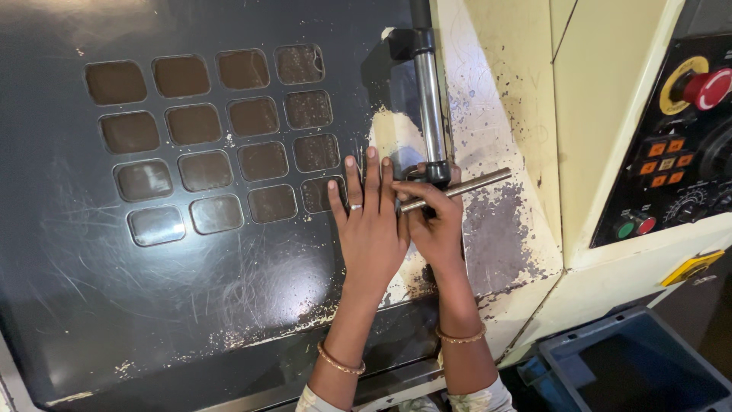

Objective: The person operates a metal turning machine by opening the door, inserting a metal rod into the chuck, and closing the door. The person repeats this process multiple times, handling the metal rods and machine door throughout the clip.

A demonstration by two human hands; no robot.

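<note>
My left hand [370, 221] lies flat on the dark machine door [152, 290], fingers spread, beside the lower end of the door's vertical chrome handle [429, 107]. A ring shows on one finger. My right hand [437, 221] sits just to its right and grips a short metal rod [473, 185] that sticks out to the right, level with the base of the handle. Both wrists wear thin bangles.
The door has a grid of several rounded, dirty window panes [206, 137]. To the right is a cream machine body with chipped paint [496, 236], a control panel [679, 152] with a red emergency button [709, 88] and orange keys. A blue bin [633, 366] stands at bottom right.
</note>
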